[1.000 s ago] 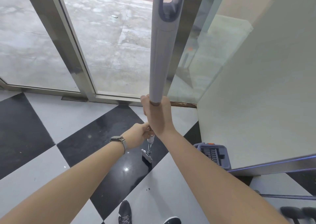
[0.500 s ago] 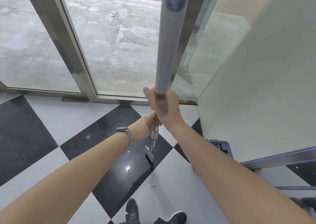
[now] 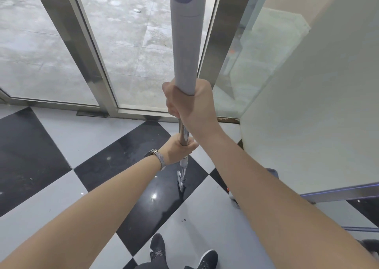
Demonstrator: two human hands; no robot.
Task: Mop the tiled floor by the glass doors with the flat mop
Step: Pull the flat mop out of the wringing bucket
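Two-handed mop [image 3: 185, 49] grip: right hand [image 3: 189, 102] w/ fingers wrapped at base of grey sleeve, left hand [image 3: 179, 148] curled round steel shaft below, presumably for leverage & steering; pole near-upright, head [image 3: 181, 181] edge-on over black floor [image 3: 114, 162] tile by doors [image 3: 131, 42]

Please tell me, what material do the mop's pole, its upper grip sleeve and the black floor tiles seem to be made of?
Mop pole: likely polished metal, chromed or stainless; it shows bright mirror-like streaks between the hands.
Grip sleeve: probably matte grey plastic or foam; no shine, slightly speckled surface.
Black floor tiles: glossy polished stone or glazed ceramic, I cannot tell which; a sharp light glint and reflections show.
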